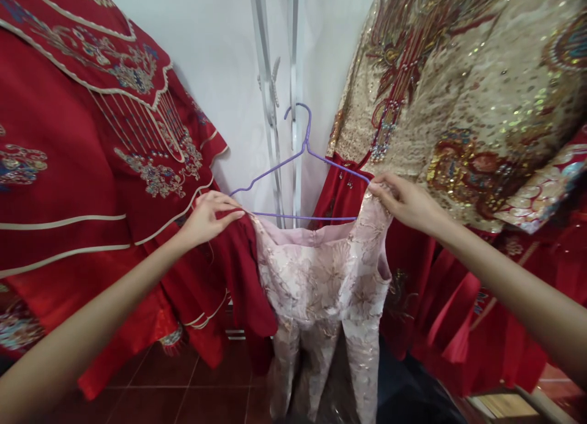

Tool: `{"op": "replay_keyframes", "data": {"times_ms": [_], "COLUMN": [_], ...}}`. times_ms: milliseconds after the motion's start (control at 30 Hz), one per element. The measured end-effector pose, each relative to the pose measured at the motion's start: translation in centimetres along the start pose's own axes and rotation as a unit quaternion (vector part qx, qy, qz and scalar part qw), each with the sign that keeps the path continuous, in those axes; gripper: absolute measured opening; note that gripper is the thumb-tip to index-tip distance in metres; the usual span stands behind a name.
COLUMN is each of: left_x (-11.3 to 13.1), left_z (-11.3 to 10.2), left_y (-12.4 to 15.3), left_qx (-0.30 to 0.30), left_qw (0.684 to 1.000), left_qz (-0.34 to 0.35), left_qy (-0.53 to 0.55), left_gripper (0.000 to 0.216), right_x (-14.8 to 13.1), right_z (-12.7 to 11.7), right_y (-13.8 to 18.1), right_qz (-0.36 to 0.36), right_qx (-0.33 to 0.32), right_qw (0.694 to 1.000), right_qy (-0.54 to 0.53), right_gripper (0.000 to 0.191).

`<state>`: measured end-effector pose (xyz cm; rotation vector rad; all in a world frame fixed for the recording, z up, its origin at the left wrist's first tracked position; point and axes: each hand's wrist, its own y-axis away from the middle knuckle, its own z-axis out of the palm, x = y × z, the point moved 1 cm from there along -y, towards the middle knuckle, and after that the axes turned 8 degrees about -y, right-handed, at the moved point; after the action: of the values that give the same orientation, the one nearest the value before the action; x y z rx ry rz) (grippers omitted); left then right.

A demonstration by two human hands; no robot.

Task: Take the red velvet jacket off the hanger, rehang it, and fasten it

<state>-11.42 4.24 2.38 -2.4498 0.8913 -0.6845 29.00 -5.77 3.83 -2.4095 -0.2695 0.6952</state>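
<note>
1. At the far left, a red embroidered garment (156,118) with pale piping hung beside the person's left arm.
2. The left hand (208,219) reached in with thumb and fingertips pinched together at the left shoulder of a pink dress (316,271), by the end of a purple hanger (306,144); the fingers hid exactly how much cloth they gripped. Dark red cloth (250,277) hung just below that hand.
3. In the middle, the dress hung between the two hands, its long axis running downward and its neckline crossing from one hand to the other. The hanger rose above it, hook uppermost, in front of the metal uprights (295,39); whether the hook rested on anything could not be told.
4. The right hand (403,201) had its thumb and fingers closed over the right shoulder strap, at the hanger's other end. Neither hand was nearer: each met its own shoulder, with the body of the dress below and inward.
5. At the far right, a gold sequinned garment (458,100) hung behind the right arm.
</note>
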Motion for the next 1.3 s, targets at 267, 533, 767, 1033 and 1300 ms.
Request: {"op": "replay_keyframes", "data": {"times_ms": [267,533,767,1033,1300], "left_x": [-3.4,-5.1,-4.9,-5.5,-5.9], "left_z": [-1.0,1.1,1.0,1.3,0.1], "left_y": [2.1,1.3,0.9,0.5,-0.8], "left_qx": [0.009,0.059,0.059,0.074,0.094], "left_qw": [0.978,0.976,0.973,0.955,0.986], "left_qz": [-0.196,-0.197,-0.214,-0.272,-0.137], "left_qy": [0.063,0.07,0.07,0.087,0.024], "left_gripper": [0.047,0.039,0.031,0.025,0.034], "right_x": [0.6,0.8,1.0,1.0,1.3], "right_z": [0.5,1.0,0.6,0.4,-0.5], "right_y": [-1.1,-0.8,-1.1,-1.1,-1.7], "right_qz": [0.001,0.002,0.0,-0.006,-0.044], "right_qx": [-0.016,-0.03,-0.035,-0.04,-0.04], "right_qw": [1.0,1.0,0.999,0.999,0.998], "right_qy": [0.008,-0.003,-0.013,0.002,0.003], "right_gripper": [0.032,0.035,0.039,0.04,0.039]}}
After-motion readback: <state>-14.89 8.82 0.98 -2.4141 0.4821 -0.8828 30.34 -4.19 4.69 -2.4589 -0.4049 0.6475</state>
